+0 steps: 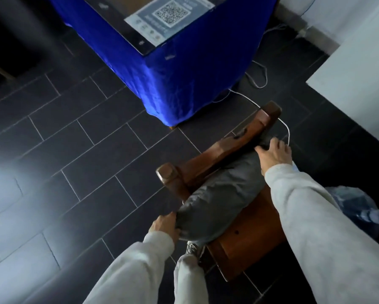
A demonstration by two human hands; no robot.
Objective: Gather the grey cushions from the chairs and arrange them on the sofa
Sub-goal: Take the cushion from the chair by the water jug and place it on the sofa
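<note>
A grey cushion (219, 198) lies against the backrest of a brown wooden chair (252, 242) at the lower right. My left hand (166, 224) grips the cushion's near corner. My right hand (276, 153) grips its far corner beside the backrest's top rail. The cushion bulges between both hands. No sofa is in view.
A table draped in blue cloth (175, 82) stands just beyond the chair, with a QR-code sign (171, 16) on top. A white cable (258, 82) trails over the dark tiled floor behind the chair. A white surface (357, 84) sits at the right. A crumpled bag (357, 207) lies right of the chair.
</note>
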